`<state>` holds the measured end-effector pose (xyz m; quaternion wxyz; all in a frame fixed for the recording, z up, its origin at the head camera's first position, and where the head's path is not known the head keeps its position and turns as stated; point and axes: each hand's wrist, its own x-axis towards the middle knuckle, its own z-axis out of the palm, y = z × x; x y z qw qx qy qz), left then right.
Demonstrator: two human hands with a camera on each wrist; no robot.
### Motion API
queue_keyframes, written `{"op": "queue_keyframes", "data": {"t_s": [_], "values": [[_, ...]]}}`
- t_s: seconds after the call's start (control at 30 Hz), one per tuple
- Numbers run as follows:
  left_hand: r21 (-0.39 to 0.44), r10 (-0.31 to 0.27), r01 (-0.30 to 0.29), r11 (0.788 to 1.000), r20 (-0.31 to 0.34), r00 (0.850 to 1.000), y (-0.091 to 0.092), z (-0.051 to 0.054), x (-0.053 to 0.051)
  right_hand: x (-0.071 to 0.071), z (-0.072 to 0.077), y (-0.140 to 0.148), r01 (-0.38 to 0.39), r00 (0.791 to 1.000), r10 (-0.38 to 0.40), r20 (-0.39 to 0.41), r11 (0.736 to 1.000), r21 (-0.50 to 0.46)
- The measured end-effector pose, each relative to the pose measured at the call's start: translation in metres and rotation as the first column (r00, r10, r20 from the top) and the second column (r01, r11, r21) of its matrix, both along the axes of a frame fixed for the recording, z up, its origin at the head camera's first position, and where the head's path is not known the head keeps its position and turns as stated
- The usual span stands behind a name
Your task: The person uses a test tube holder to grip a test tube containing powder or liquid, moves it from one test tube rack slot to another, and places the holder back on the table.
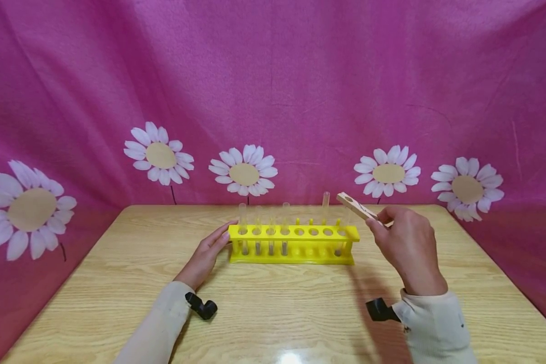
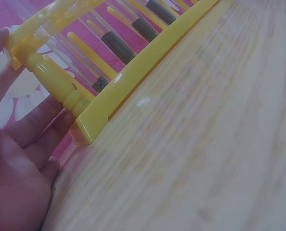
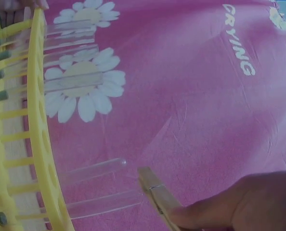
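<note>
A yellow test tube rack stands on the wooden table. My left hand grips its left end, with thumb and fingers around the end post. Several glass tubes with dark contents stand in the left holes; another is in the rightmost hole. Upside down on a back peg is one tube, its rounded end up. My right hand pinches a wooden clamp above the rack's right end. In the right wrist view the clamp's tip is close to both right-hand tubes; contact cannot be told.
Behind the table hangs a pink cloth printed with white daisies. Short yellow pegs rise along the rack's back. Black devices are strapped at both wrists.
</note>
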<state>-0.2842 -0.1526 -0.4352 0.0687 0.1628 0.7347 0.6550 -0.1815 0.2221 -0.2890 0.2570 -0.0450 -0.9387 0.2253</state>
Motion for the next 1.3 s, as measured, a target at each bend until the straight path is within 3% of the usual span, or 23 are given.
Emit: {"op": "queue_keyframes", "data": {"t_s": [0.37,0.83,1.3], "values": [[-0.015,0.007,-0.007,1.000,0.003,1.000,0.0004,0.0005,0.0001,0.0006,0.0017,-0.0016,-0.001,1.000,0.001,0.016,1.000,-0.007],[0.027,-0.014,0.014,1.000,-0.015,1.000,0.0004,0.0002,-0.0002,-0.0008,-0.0017,-0.0006,-0.001,1.000,0.000,0.026,1.000,0.011],[0.025,-0.010,0.011,1.000,-0.005,1.000,0.0005,0.0006,-0.0008,-0.0035,-0.0021,-0.0012,-0.007,0.981,0.002,0.194,1.000,0.024]]}}
